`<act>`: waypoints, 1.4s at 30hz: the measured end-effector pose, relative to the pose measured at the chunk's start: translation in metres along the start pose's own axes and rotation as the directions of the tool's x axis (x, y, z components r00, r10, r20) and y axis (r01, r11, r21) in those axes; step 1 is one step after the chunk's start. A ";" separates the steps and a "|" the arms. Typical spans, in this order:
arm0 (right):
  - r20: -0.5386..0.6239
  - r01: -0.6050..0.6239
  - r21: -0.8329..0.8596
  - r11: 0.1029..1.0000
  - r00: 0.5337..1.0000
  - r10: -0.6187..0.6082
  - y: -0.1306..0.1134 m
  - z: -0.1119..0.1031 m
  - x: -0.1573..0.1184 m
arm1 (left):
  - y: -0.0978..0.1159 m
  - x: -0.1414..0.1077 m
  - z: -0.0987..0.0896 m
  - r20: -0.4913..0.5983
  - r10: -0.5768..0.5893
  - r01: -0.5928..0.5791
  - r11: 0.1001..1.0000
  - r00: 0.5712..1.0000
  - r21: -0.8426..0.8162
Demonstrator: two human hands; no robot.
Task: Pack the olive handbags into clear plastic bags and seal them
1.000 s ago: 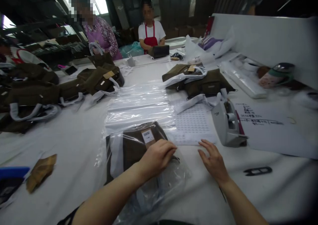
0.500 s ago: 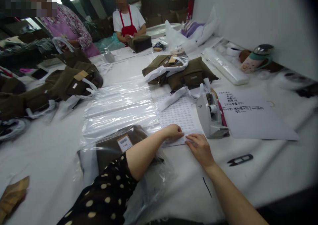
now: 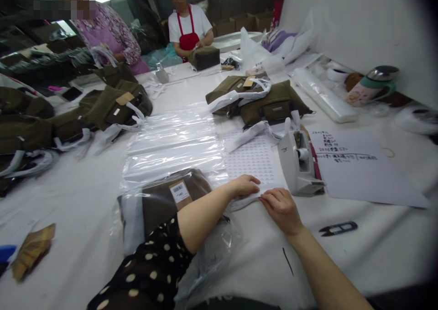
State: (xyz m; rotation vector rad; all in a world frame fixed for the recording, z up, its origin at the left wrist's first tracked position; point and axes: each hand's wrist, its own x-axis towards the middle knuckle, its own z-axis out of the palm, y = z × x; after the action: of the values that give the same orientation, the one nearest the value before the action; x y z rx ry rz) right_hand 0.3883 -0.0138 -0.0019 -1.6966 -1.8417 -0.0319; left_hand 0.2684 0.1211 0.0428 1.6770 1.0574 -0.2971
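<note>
Head view: printed sheet (image 3: 251, 164) points away lengthwise.

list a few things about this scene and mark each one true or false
1. The left hand and right hand are both at the near edge of the printed sheet. True.
2. The tape dispenser stands to the right of the printed sheet. True.
3. The thread snips are in the right hand. False: they lie on the table.
4. The barcode label is hidden under the left hand. False: it is in plain view.
</note>
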 end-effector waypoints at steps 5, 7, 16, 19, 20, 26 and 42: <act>-0.021 0.027 0.020 0.999 0.999 -0.027 -0.003 -0.001 -0.006 | 0.006 -0.015 -0.002 0.003 -0.002 0.002 1.000 1.000 -0.008; -0.028 0.027 0.035 0.999 0.999 -0.026 -0.006 -0.001 -0.007 | 0.007 -0.020 -0.002 0.002 0.005 -0.005 1.000 1.000 -0.004; -0.059 0.060 -0.081 0.995 0.996 -0.065 -0.011 -0.003 -0.009 | 0.006 -0.025 -0.002 0.011 0.038 -0.038 0.998 0.999 0.058; -0.110 0.104 -0.133 0.986 0.987 -0.119 -0.011 -0.005 -0.011 | 0.007 -0.023 -0.001 0.006 0.036 -0.037 0.993 0.999 0.108; -0.121 0.115 -0.139 0.984 0.984 -0.132 -0.011 -0.004 -0.012 | 0.008 -0.023 0.000 0.004 0.042 -0.042 0.991 0.999 0.125; -0.108 0.090 0.034 0.995 0.990 -0.085 -0.015 -0.008 -0.018 | 0.010 -0.019 0.004 -0.010 0.116 -0.110 0.962 0.993 0.249; 0.598 -0.694 0.615 0.375 0.720 0.352 -0.109 -0.023 0.085 | -0.126 -0.283 -0.023 -0.777 0.623 -0.212 0.775 0.090 0.596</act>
State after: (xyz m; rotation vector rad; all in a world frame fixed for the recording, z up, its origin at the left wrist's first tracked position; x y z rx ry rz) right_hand 0.3010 0.0336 0.0979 -1.5172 -1.0534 1.3305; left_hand 0.0034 0.0052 0.1554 2.4682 1.2964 1.2949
